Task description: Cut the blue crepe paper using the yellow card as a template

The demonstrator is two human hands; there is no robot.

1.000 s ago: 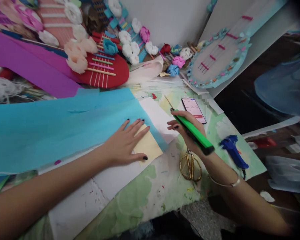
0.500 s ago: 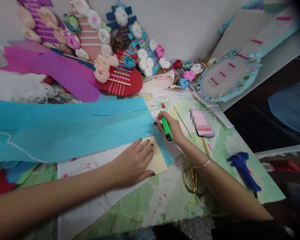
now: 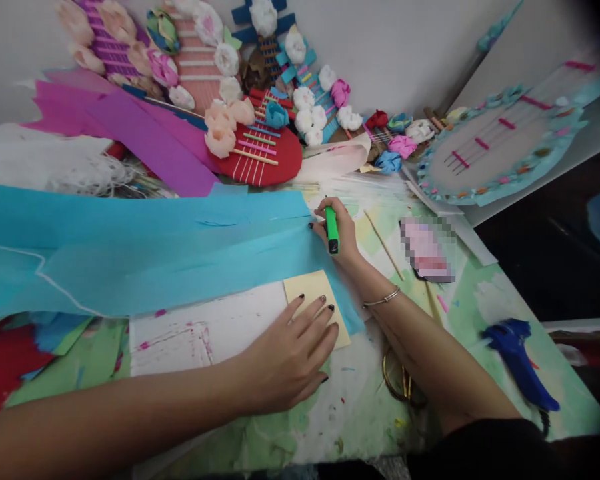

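My right hand (image 3: 341,235) is closed around a green marker (image 3: 332,229), its tip down at the right edge of a long light-blue crepe paper sheet (image 3: 145,257). My left hand (image 3: 290,353) lies flat, fingers spread, on a small pale-yellow card (image 3: 310,290) that pokes out from under the blue sheet's lower edge. A white sheet (image 3: 205,330) with pink smudges lies left of the card.
Gold-handled scissors (image 3: 397,387) lie partly under my right forearm. A blue glue gun (image 3: 520,363) sits at the right, a phone (image 3: 425,250) and a thin wooden stick (image 3: 384,245) beyond my right hand. Paper-flower craft pieces (image 3: 260,143) and purple paper (image 3: 145,137) crowd the back wall.
My right hand carried the green marker from the right of the table to the blue sheet's edge. My left hand slid down the yellow card toward me.
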